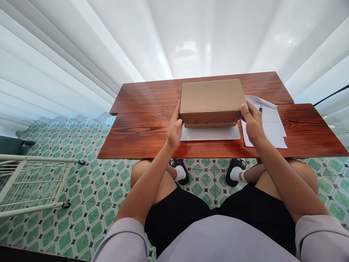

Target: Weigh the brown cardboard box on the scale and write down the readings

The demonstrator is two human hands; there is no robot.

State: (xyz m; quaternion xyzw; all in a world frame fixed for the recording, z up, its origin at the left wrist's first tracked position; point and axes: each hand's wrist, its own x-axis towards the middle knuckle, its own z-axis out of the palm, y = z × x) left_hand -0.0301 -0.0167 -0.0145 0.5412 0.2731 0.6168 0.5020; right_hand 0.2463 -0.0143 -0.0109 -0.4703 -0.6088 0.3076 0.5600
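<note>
A brown cardboard box (212,99) sits on a dark red wooden table (141,123), its lid slightly raised over the base. My left hand (174,129) presses against the box's left end. My right hand (252,122) grips the box's right end, thumb on the top edge. Under the box lies a white sheet or flat pad (209,133). To the right of the box lies a printed paper (269,123) with a pen (260,108) on it, partly hidden by my right hand.
The table stands against white curtains (68,65). A white wire rack (29,182) stands on the green patterned tile floor (89,182) at the left. My knees and feet in black sandals (180,171) show under the table's front edge.
</note>
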